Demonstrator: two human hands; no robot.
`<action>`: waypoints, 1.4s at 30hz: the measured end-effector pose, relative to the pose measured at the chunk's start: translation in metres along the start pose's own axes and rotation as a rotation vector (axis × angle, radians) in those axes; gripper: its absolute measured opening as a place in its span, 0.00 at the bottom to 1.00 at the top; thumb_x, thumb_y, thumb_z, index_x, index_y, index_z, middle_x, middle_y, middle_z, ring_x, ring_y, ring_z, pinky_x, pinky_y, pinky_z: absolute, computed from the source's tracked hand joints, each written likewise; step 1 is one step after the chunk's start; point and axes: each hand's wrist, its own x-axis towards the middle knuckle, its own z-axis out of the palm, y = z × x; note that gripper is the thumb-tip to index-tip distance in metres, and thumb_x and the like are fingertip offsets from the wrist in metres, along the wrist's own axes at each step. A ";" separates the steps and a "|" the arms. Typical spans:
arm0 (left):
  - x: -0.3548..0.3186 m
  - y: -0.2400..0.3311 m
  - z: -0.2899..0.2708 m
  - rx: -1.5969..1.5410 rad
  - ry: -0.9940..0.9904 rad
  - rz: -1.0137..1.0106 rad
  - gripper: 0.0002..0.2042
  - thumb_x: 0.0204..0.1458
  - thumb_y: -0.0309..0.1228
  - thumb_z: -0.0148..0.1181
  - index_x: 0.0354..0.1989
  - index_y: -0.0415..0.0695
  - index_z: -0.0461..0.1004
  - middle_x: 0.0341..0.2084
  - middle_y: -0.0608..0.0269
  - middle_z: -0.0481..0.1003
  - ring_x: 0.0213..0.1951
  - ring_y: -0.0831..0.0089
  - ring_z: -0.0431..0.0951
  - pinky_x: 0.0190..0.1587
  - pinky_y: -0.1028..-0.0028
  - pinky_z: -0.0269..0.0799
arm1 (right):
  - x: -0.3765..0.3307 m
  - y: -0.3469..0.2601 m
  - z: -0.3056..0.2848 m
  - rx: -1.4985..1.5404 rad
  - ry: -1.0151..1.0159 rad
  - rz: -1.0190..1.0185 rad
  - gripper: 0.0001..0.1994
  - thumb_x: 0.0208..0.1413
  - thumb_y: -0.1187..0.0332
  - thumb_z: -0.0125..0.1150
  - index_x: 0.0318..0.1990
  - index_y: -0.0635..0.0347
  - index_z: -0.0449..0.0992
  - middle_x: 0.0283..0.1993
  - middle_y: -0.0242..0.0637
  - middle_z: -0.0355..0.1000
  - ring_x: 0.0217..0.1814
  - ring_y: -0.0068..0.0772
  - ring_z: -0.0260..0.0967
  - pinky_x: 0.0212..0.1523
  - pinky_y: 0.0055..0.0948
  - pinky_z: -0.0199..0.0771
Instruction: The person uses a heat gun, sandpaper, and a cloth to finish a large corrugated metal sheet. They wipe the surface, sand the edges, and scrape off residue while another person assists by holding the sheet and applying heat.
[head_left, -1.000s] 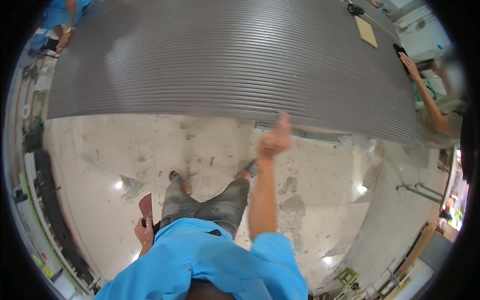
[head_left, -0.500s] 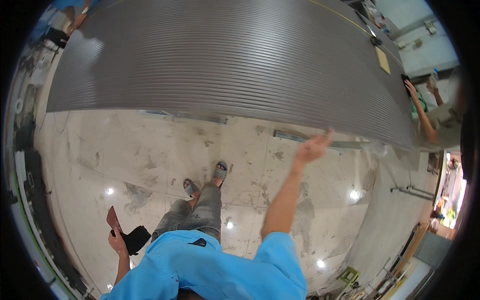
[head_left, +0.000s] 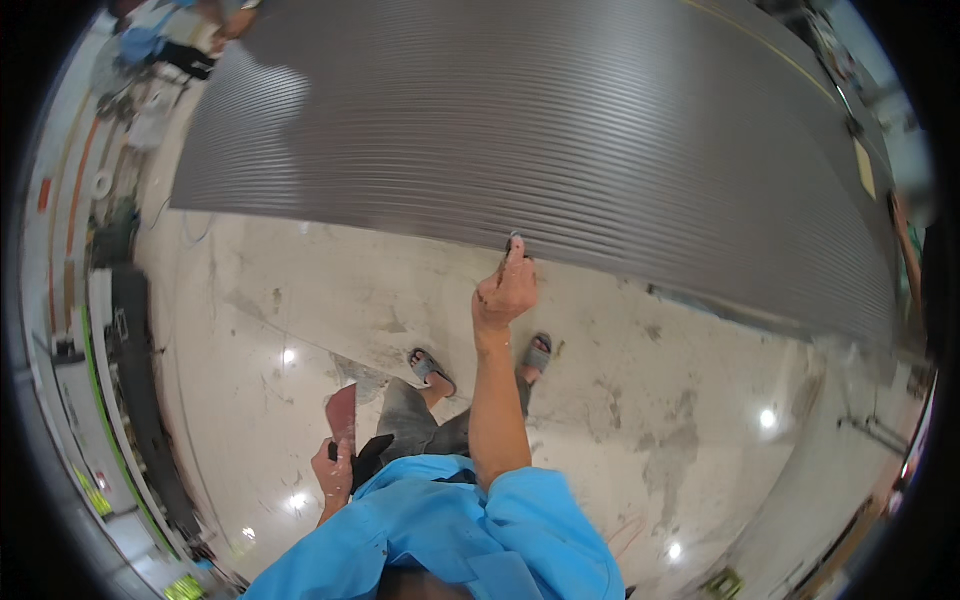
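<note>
A large grey ribbed panel (head_left: 480, 150) spans the upper view. At its near edge is my right hand (head_left: 506, 295), arm stretched forward, one digit reaching onto the edge and the other fingers curled. Something dark shows beside that fingertip; whether the fingers grip the edge or a small thing is unclear. Low at my left side, my left hand (head_left: 332, 470) is closed around a flat reddish-brown blade-like piece (head_left: 341, 412) that points away from me. A black, soft-looking thing (head_left: 372, 458) hangs at the same hand, partly against my trousers.
Another person's hand (head_left: 240, 20) is at the panel's far left corner; another person's arm (head_left: 908, 250) is at its right end. A yellowish block (head_left: 864, 168) lies on the panel. Long dark rolls or strips (head_left: 150, 380) line the left wall. The stained pale floor (head_left: 640, 420) has glossy reflections.
My right hand has moved left along the panel's near edge, from extended fingers to mostly curled ones. My left hand still holds the reddish-brown piece and the black thing. My feet have shifted.
</note>
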 end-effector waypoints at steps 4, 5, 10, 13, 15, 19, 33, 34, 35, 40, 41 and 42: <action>0.038 -0.057 -0.032 0.048 -0.033 -0.079 0.17 0.56 0.39 0.64 0.29 0.34 0.76 0.15 0.51 0.73 0.20 0.65 0.74 0.26 0.63 0.68 | -0.059 -0.076 0.039 0.001 -0.338 -0.087 0.24 0.49 0.83 0.54 0.56 0.64 0.78 0.31 0.40 0.75 0.26 0.42 0.70 0.27 0.37 0.70; 0.048 -0.081 -0.041 0.079 -0.006 -0.060 0.16 0.55 0.39 0.64 0.30 0.34 0.77 0.16 0.49 0.74 0.21 0.60 0.75 0.27 0.61 0.68 | -0.064 -0.082 0.038 0.032 -0.239 -0.142 0.24 0.51 0.81 0.53 0.58 0.65 0.77 0.40 0.43 0.75 0.34 0.44 0.73 0.35 0.38 0.72; 0.126 -0.229 -0.099 0.081 0.176 -0.173 0.19 0.55 0.43 0.62 0.30 0.34 0.78 0.22 0.40 0.77 0.28 0.42 0.79 0.33 0.54 0.71 | -0.050 -0.069 0.008 0.094 0.104 0.191 0.26 0.57 0.82 0.41 0.64 0.70 0.69 0.56 0.45 0.77 0.40 0.31 0.73 0.41 0.26 0.76; 0.168 -0.313 -0.154 0.104 0.260 -0.356 0.18 0.55 0.42 0.62 0.30 0.34 0.79 0.22 0.41 0.78 0.28 0.43 0.80 0.34 0.53 0.72 | -0.050 -0.086 0.027 -0.189 0.010 0.038 0.21 0.63 0.83 0.44 0.63 0.69 0.71 0.54 0.45 0.78 0.40 0.31 0.75 0.43 0.26 0.76; 0.195 -0.358 -0.195 0.014 0.371 -0.391 0.19 0.55 0.42 0.62 0.29 0.34 0.79 0.22 0.42 0.78 0.27 0.44 0.80 0.34 0.53 0.71 | -0.068 -0.124 0.064 -0.242 0.138 -0.148 0.18 0.67 0.79 0.46 0.62 0.66 0.73 0.47 0.43 0.80 0.35 0.30 0.72 0.39 0.25 0.76; 0.253 -0.403 -0.253 -0.026 0.490 -0.471 0.17 0.56 0.39 0.61 0.29 0.33 0.79 0.21 0.46 0.79 0.26 0.54 0.79 0.33 0.58 0.71 | -0.141 -0.242 0.154 0.006 -0.048 0.021 0.21 0.63 0.83 0.49 0.63 0.70 0.70 0.55 0.49 0.78 0.49 0.40 0.79 0.48 0.29 0.77; 0.554 -0.370 -0.334 -0.077 0.110 -0.201 0.17 0.55 0.37 0.64 0.27 0.33 0.74 0.16 0.49 0.71 0.20 0.65 0.68 0.27 0.62 0.65 | -0.348 -0.583 0.432 0.192 -0.287 0.106 0.25 0.62 0.80 0.51 0.67 0.74 0.63 0.54 0.53 0.77 0.38 0.40 0.78 0.38 0.31 0.79; 0.574 -0.376 -0.344 -0.064 0.102 -0.191 0.16 0.55 0.37 0.64 0.27 0.33 0.74 0.16 0.49 0.71 0.21 0.65 0.68 0.28 0.62 0.65 | -0.358 -0.602 0.447 0.180 -0.340 0.059 0.26 0.61 0.79 0.52 0.68 0.73 0.63 0.49 0.51 0.78 0.36 0.40 0.78 0.36 0.31 0.78; 0.591 -0.382 -0.352 -0.054 0.095 -0.184 0.16 0.55 0.37 0.64 0.27 0.33 0.74 0.16 0.48 0.71 0.21 0.65 0.69 0.28 0.62 0.66 | -0.367 -0.620 0.461 0.176 -0.421 0.012 0.27 0.60 0.79 0.53 0.68 0.73 0.63 0.44 0.48 0.79 0.33 0.41 0.77 0.34 0.32 0.77; 0.659 -0.414 -0.389 -0.199 0.216 -0.356 0.16 0.58 0.35 0.60 0.25 0.33 0.73 0.18 0.53 0.73 0.22 0.66 0.71 0.29 0.63 0.67 | -0.401 -0.719 0.535 0.247 -0.583 -0.144 0.28 0.54 0.78 0.57 0.66 0.70 0.67 0.28 0.39 0.75 0.25 0.39 0.72 0.26 0.34 0.72; 0.672 -0.418 -0.394 -0.174 0.203 -0.309 0.15 0.58 0.35 0.60 0.26 0.33 0.74 0.18 0.54 0.74 0.22 0.68 0.71 0.29 0.64 0.67 | -0.402 -0.732 0.543 0.258 -0.667 -0.183 0.27 0.54 0.78 0.57 0.65 0.70 0.69 0.28 0.38 0.75 0.24 0.38 0.72 0.26 0.34 0.72; 0.683 -0.421 -0.400 -0.145 0.179 -0.293 0.15 0.58 0.34 0.60 0.27 0.33 0.75 0.18 0.56 0.74 0.23 0.70 0.71 0.29 0.65 0.67 | -0.400 -0.740 0.546 0.293 -0.657 -0.218 0.26 0.54 0.77 0.57 0.63 0.69 0.70 0.29 0.39 0.76 0.24 0.39 0.72 0.27 0.35 0.72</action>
